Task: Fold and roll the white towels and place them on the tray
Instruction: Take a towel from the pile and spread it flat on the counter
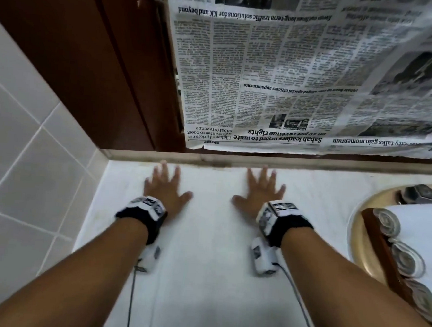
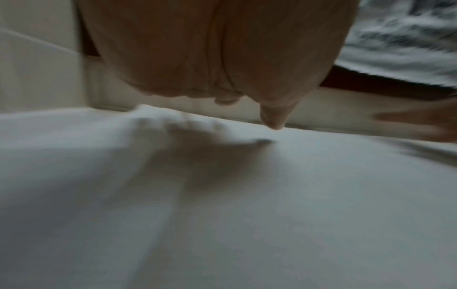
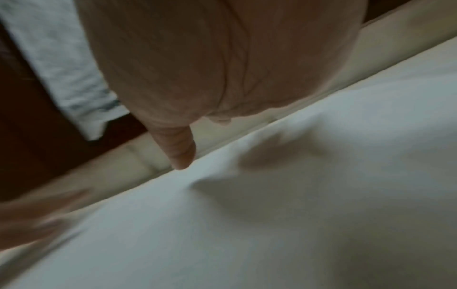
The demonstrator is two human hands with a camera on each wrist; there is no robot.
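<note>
Rolls (image 1: 406,258) already sit on the tray (image 1: 379,245), well right of the fingers. Left hand (image 1: 166,189) and right hand (image 1: 257,193) lie flat, fingers spread, on the towel (image 1: 203,276), which spreads unfolded beneath them; folding and rolling likely remain.

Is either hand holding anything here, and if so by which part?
Nothing is held. The left hand and right hand lie flat, fingers spread, at the far edge of the white towel.

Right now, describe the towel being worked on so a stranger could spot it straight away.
Below the hanging newspaper lies a counter. The flat towel is spread across it under the left hand and right hand. Unlike the rolled towels on the tray, it lies unrolled.
</note>
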